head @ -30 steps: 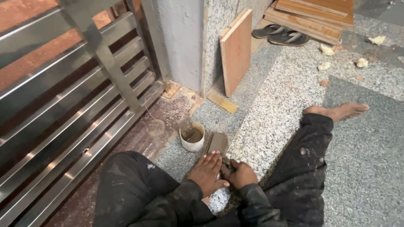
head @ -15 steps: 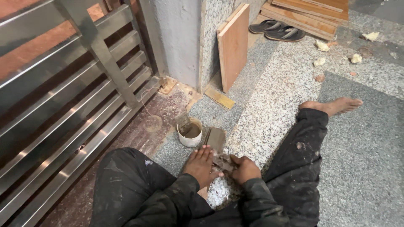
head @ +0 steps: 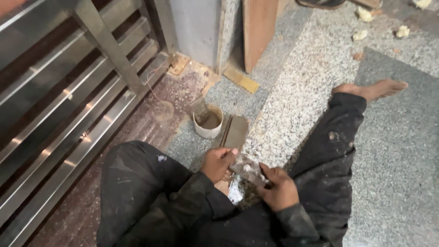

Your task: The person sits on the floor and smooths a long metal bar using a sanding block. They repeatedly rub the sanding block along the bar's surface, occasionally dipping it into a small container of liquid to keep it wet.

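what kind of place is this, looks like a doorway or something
Probably the entrance of a building where floor or finishing work is under way. A steel gate stands beside a speckled granite floor, a wooden board leans on the pillar, and a small cup of brown paste sits by the seated person's hands.

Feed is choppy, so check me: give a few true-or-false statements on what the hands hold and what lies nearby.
1. Both hands, left hand and right hand, hold a flat metal piece. True.
2. The white cup lies tipped over. False: it stands upright, with brownish paste inside.
3. A flat trowel-like tool lies right beside the cup. True.
4. The person wears shoes. False: the foot is bare.
5. A wooden board leans against the wall. True.
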